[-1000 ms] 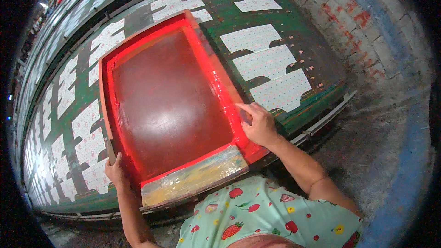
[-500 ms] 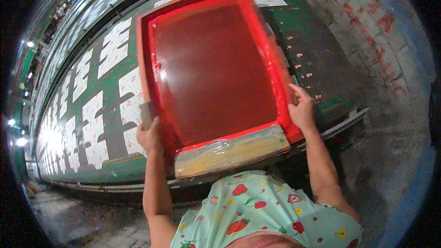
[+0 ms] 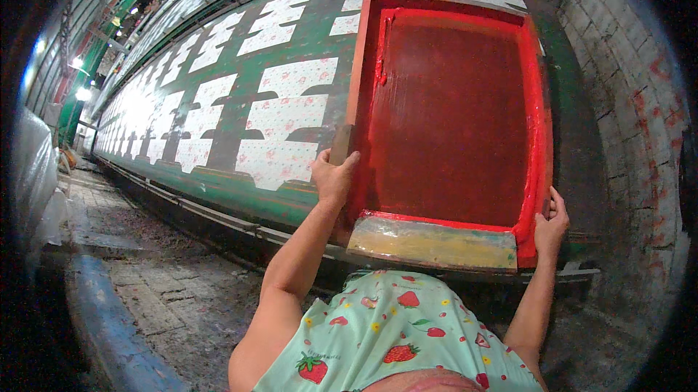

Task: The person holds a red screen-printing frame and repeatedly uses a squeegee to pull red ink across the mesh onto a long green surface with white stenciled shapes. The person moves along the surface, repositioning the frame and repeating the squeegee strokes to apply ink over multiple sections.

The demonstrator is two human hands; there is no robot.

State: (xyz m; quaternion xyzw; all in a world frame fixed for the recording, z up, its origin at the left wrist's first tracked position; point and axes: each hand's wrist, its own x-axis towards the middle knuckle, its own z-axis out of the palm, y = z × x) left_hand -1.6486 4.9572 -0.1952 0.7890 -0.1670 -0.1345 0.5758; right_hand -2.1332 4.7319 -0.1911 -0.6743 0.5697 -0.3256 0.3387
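A large screen-printing frame (image 3: 538,146) spans the printing table in front of me, its dark red mesh edged with wet, bright red ink. At the near end of the frame is a shiny yellow-grey strip (image 3: 436,241). My left hand (image 3: 334,176) is closed around a small wooden block (image 3: 341,145) on the frame's left side. On the right side, my right hand (image 3: 551,229) grips the frame's outer edge near its close corner, fingers bent over the rim. Whatever lies beneath the frame is hidden.
White fabric pieces (image 3: 286,112) with small printed flowers lie in rows on the long green-and-dark table (image 3: 240,87), running far left. A block wall (image 3: 618,79) stands close on the right. Wrapped in plastic, a bulky thing (image 3: 40,167) sits at the far left.
Both hands have shifted the frame to the right along the table, uncovering fabric pieces on its left and covering the small printed marks on its right. My view has turned somewhat left.
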